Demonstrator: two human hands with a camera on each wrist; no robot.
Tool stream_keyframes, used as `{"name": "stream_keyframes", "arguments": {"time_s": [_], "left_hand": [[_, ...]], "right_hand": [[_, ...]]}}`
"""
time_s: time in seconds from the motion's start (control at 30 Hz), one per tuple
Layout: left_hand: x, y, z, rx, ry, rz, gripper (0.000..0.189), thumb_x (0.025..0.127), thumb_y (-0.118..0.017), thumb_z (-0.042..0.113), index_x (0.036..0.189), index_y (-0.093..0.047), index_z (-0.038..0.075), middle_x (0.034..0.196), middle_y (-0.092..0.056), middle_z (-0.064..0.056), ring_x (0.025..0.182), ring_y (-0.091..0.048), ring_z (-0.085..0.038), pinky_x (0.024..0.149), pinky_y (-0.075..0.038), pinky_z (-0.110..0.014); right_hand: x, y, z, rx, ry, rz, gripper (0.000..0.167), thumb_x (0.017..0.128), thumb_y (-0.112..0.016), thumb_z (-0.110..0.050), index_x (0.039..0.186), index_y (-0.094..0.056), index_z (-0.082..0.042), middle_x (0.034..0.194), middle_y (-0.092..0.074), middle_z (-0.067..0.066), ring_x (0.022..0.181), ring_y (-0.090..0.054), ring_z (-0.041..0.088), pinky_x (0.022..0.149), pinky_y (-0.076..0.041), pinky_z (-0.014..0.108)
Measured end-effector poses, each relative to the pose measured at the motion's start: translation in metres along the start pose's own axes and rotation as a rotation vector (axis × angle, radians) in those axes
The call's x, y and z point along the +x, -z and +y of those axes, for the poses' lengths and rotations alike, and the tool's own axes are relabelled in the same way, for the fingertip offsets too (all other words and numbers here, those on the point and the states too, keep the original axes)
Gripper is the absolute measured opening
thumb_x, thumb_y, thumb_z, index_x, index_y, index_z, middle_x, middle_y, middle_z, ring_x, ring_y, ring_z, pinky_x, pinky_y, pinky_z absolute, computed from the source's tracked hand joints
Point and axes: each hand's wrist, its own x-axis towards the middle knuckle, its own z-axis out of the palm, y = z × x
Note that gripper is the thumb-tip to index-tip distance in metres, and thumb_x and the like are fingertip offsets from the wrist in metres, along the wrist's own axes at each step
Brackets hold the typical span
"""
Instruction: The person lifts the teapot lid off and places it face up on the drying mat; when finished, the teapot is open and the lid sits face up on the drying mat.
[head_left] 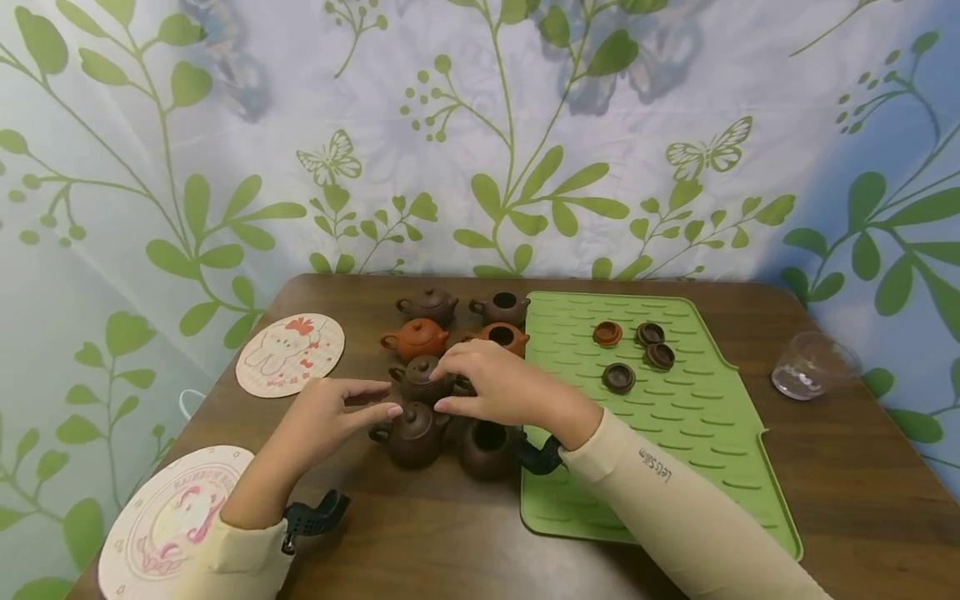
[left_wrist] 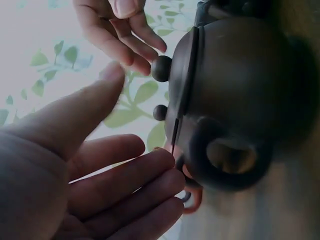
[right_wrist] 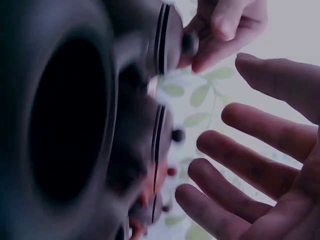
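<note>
Fingers [left_wrist: 122, 179], teapots [head_left: 413, 442], loose lids [head_left: 618, 378] head-view only

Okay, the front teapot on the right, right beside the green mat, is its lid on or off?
Off. The teapot shows a dark, uncovered mouth in both the head and right wrist views.

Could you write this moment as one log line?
left hand: near front lidded teapot, holding nothing | right hand: fingers extended, holding nothing | front lidless teapot: beside lidded one | four loose teapot lids: on green ridged mat
</note>
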Motion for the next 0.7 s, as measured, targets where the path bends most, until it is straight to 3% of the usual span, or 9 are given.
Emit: {"name": "stream_keyframes", "arguments": {"time_s": [0.1,0.27,0.53,0.7], "left_hand": [[-0.008,-0.002,-0.005,-0.03,-0.002,0.019,0.049,0.091,-0.083,0.045,0.122,-0.08,0.006,0.115,-0.077,-0.004,0.106,-0.073,-0.026,0.087,-0.059,-0.05],[-0.013,-0.005,-0.014,-0.042,-0.03,-0.002,0.044,0.088,-0.088,0.038,0.12,-0.082,0.009,0.112,-0.077,-0.004,0.104,-0.074,-0.024,0.085,-0.06,-0.049],[-0.015,-0.006,-0.019,-0.033,-0.075,0.004,0.019,0.09,-0.088,0.028,0.104,-0.087,0.015,0.095,-0.078,0.009,0.09,-0.075,-0.012,0.075,-0.06,-0.035],[-0.016,-0.008,-0.021,-0.027,-0.087,0.002,0.015,0.09,-0.087,0.025,0.102,-0.087,0.018,0.092,-0.077,0.015,0.089,-0.074,-0.008,0.074,-0.06,-0.031]], "right_hand": [[0.007,-0.008,-0.012,0.002,0.003,-0.063,0.043,0.101,-0.075,-0.034,0.136,-0.07,-0.009,0.138,-0.064,0.004,0.131,-0.055,0.024,0.109,-0.044,0.04],[0.018,-0.022,-0.025,-0.014,0.051,-0.111,0.044,0.102,-0.074,-0.029,0.141,-0.068,-0.01,0.14,-0.063,0.004,0.134,-0.053,0.023,0.112,-0.042,0.037],[0.022,-0.036,-0.03,-0.069,0.063,-0.096,0.037,0.104,-0.072,-0.023,0.14,-0.069,-0.013,0.137,-0.064,0.0,0.129,-0.056,0.019,0.109,-0.043,0.032],[0.021,-0.04,-0.027,-0.068,0.058,-0.076,0.032,0.104,-0.071,-0.02,0.135,-0.071,-0.013,0.135,-0.065,0.001,0.128,-0.057,0.019,0.109,-0.044,0.032]]}}
